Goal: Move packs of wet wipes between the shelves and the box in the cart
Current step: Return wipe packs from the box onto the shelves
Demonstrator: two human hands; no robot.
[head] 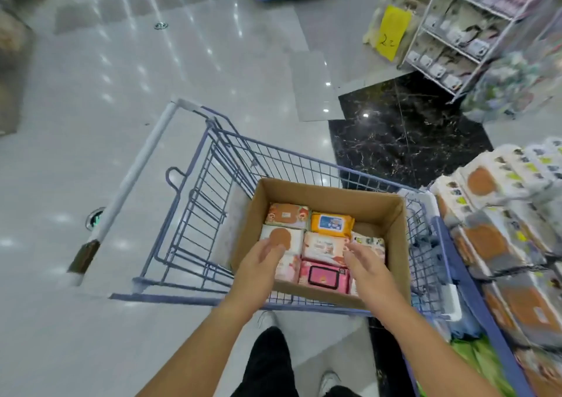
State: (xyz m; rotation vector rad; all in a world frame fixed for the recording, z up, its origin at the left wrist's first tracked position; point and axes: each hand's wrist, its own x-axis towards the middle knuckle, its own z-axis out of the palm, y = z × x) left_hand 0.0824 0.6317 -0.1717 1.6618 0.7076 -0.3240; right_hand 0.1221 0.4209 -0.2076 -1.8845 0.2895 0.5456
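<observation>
A cardboard box [392, 223] stands in a blue wire cart [197, 202]. Several packs of wet wipes lie flat inside it: an orange pack [332, 222], a pink pack [324, 276], a white pack with a brown lid [281, 236] and a pale pack [323, 246] in the middle. My left hand [265, 260] reaches into the box with straight fingers touching the white brown-lidded pack. My right hand [363, 261] reaches in beside it, fingers relaxed over the packs at the right, holding nothing that I can see.
Shelves [498, 229] stacked with wet wipe packs stand close on the right of the cart. A white wire rack [456, 41] with a yellow tag [392, 33] stands farther back right. Glossy tiled floor [121, 71] spreads to the left and ahead.
</observation>
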